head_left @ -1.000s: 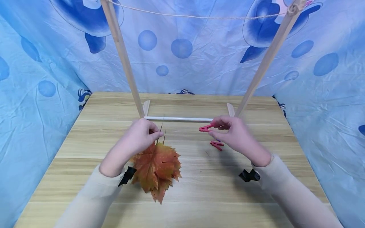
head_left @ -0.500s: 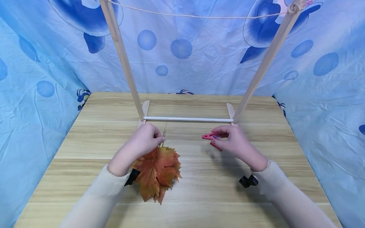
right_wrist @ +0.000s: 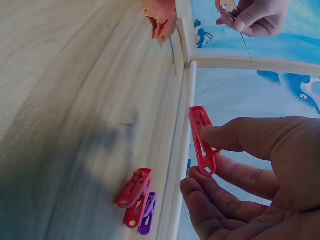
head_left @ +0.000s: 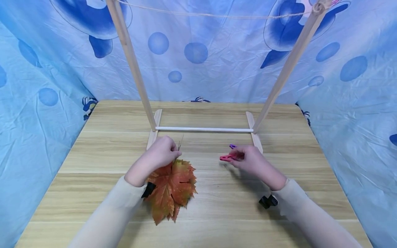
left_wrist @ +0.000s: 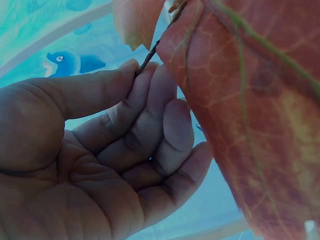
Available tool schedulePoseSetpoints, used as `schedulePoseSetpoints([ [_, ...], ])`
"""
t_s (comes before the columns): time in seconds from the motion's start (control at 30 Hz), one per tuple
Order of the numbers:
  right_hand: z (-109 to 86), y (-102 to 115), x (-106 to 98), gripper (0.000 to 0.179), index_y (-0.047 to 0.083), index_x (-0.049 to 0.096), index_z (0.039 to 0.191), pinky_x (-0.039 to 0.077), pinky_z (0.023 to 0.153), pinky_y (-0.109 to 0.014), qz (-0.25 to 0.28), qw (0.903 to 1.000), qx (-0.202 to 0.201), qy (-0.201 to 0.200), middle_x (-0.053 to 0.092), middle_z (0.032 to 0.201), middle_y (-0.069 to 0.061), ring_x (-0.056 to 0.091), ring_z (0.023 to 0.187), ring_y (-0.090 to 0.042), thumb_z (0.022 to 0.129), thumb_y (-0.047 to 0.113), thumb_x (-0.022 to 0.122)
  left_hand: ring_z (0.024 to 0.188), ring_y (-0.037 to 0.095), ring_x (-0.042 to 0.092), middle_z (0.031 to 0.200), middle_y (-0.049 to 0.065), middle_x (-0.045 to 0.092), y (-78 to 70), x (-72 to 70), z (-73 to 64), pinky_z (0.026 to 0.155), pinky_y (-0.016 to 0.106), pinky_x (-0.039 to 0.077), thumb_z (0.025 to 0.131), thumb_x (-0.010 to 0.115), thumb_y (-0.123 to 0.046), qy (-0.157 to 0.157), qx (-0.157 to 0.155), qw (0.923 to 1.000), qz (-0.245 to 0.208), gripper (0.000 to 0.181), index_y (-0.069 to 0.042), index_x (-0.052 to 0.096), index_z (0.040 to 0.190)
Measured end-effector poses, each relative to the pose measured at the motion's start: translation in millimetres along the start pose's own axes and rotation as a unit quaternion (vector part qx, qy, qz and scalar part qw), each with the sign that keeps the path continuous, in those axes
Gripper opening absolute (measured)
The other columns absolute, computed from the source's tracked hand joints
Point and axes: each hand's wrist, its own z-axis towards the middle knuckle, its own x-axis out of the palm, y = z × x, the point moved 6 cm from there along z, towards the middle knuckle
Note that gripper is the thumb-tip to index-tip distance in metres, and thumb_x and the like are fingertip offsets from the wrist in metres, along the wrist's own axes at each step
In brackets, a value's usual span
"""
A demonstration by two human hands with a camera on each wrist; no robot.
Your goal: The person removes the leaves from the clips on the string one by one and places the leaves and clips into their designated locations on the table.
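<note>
With thumb and fingertips, my left hand (head_left: 163, 151) pinches the thin dark stem (left_wrist: 150, 56) of an orange-red maple leaf (left_wrist: 250, 110). Overlapping leaves (head_left: 170, 191) show below that hand in the head view. A second leaf (right_wrist: 162, 17) rests on the table in the right wrist view. My right hand (head_left: 250, 159) grips a red clothespin (right_wrist: 202, 137) between thumb and fingers, above the table. Under it lie another red clothespin (right_wrist: 135, 195) and a purple clothespin (right_wrist: 147, 215), close together. The right hand hides that lying red one in the head view.
Behind the hands stands a wooden frame with a left post (head_left: 131, 65), a right post (head_left: 286, 72) and a white crossbar (head_left: 204, 129) low down. A string (head_left: 198, 14) spans the top. Blue patterned cloth (head_left: 198, 82) surrounds the wooden table (head_left: 217, 213).
Both hands have moved lower in the head view, toward the body, the left also slightly right. The right hand carries its red clothespin down, covering the lying red one; the purple one shows behind.
</note>
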Motion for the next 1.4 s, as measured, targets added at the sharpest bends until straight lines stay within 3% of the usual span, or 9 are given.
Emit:
schedulePoseSetpoints([
  [0.23, -2.7, -9.4, 5.7, 0.016, 0.003, 0.075, 0.093, 0.051, 0.067, -0.036, -0.051, 0.9982, 0.021, 0.021, 0.067, 0.082, -0.002, 0.059, 0.074, -0.018, 0.079, 0.003, 0.082, 0.047, 0.012, 0.041, 0.047, -0.006, 0.038, 9.2, 12.4, 12.2, 0.05, 0.027, 0.039, 0.096, 0.072, -0.014, 0.027, -0.024, 0.9991, 0.021, 0.052, -0.012, 0.051, 0.049],
  [0.43, -3.9, -11.5, 10.5, 0.014, 0.003, 0.073, 0.087, 0.051, 0.065, -0.036, -0.069, 0.9974, 0.012, 0.016, 0.065, 0.079, -0.004, 0.058, 0.071, -0.018, 0.078, 0.001, 0.083, 0.05, 0.012, 0.041, 0.049, -0.005, 0.038, 13.0, 24.4, 21.3, 0.052, 0.028, 0.038, 0.095, 0.073, -0.015, 0.035, -0.037, 0.9981, 0.034, 0.054, -0.013, 0.048, 0.047],
  [0.67, -9.7, -18.3, 18.2, 0.016, 0.005, 0.07, 0.082, 0.048, 0.06, -0.033, -0.092, 0.9932, 0.054, 0.047, 0.06, 0.075, -0.004, 0.052, 0.066, -0.018, 0.072, -0.003, 0.08, 0.05, 0.013, 0.042, 0.049, -0.005, 0.038, 19.1, 38.9, 30.3, 0.052, 0.028, 0.038, 0.094, 0.073, -0.013, 0.045, -0.052, 0.9972, 0.029, 0.051, -0.012, 0.051, 0.049],
  [1.17, -12.1, -21.9, 26.1, 0.014, 0.005, 0.073, 0.082, 0.048, 0.065, -0.035, -0.129, 0.9892, 0.055, 0.043, 0.061, 0.074, -0.001, 0.052, 0.068, -0.017, 0.077, 0.005, 0.086, 0.052, 0.016, 0.047, 0.049, -0.003, 0.044, 28.6, 42.1, 36.1, 0.053, 0.03, 0.042, 0.095, 0.072, -0.014, -0.006, -0.059, 0.9973, 0.043, 0.049, -0.011, 0.053, 0.049],
  [1.4, -12.0, -23.0, 29.4, 0.014, 0.006, 0.073, 0.079, 0.048, 0.065, -0.035, -0.148, 0.988, 0.039, 0.022, 0.059, 0.07, 0.002, 0.052, 0.066, -0.017, 0.078, 0.007, 0.086, 0.046, 0.014, 0.042, 0.046, -0.006, 0.035, 31.3, 43.1, 36.8, 0.05, 0.03, 0.041, 0.095, 0.07, -0.013, -0.034, -0.059, 0.9961, 0.057, 0.054, -0.014, 0.045, 0.047],
])
